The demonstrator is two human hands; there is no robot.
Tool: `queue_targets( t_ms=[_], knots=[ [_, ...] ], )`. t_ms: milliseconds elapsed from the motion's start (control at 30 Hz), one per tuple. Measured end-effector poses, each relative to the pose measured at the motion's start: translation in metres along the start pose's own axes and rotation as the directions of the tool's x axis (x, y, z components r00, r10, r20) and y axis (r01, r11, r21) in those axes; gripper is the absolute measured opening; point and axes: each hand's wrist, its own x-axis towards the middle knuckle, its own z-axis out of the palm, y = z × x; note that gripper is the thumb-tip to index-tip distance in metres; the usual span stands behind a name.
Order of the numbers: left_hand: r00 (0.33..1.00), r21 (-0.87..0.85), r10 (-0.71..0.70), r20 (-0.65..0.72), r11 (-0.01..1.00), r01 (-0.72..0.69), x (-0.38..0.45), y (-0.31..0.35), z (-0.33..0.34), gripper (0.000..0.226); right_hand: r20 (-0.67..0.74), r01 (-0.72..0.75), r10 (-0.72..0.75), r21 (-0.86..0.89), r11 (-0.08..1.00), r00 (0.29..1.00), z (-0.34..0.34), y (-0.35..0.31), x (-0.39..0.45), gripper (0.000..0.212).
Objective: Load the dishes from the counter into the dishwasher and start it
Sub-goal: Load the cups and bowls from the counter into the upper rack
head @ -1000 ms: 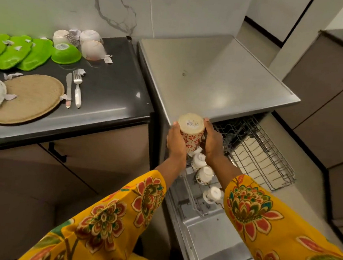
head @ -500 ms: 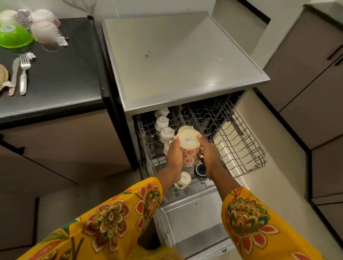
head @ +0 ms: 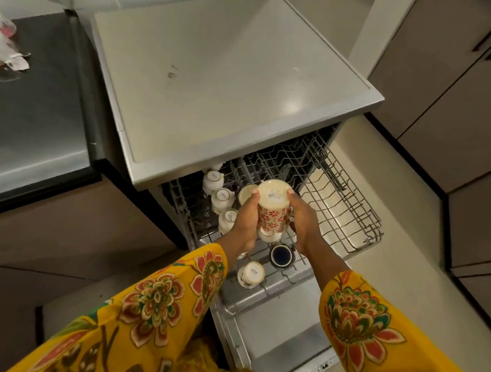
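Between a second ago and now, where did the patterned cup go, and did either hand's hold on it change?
Both the left hand and the right hand carried the upside-down red-patterned cup from beside the dishwasher top down over the pulled-out upper rack, among the small white cups. Neither hand let go. The white cups and the dark blue cup stayed put.

Both hands hold a red-patterned cup (head: 273,214) upside down over the pulled-out dishwasher rack (head: 350,210); the left hand (head: 246,223) takes its grip on one side, the right hand (head: 304,222) on the other. White cups (head: 222,200) sit inverted along the rack's left side; a dark cup (head: 281,254) sits just below the hands; the dark table (head: 37,119) lies to the left of the dishwasher.
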Motion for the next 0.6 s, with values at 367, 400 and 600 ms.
queue_targets(
  t_ms=[367, 400, 600],
  knots=[
    [0.998, 0.045, 0.046, -0.034, 0.998, -0.044, 0.135, 0.043, -0.006, 0.024, 0.002, 0.035, -0.035, -0.11, 0.993, 0.999, 0.026, -0.018, 0.124, 0.036],
    [0.998, 0.045, 0.05, -0.043, 0.998, -0.048, 0.147, 0.045, -0.009, 0.023, 0.015, 0.028, -0.026, -0.1, 0.995, 1.0, 0.03, -0.019, 0.133, 0.038],
    [0.99, -0.109, 0.038, -0.139, 0.993, -0.053, 0.188, 0.045, -0.035, 0.029, 0.106, 0.045, -0.033, -0.12, 0.992, 0.994, 0.056, -0.016, 0.175, 0.046]
  ],
)
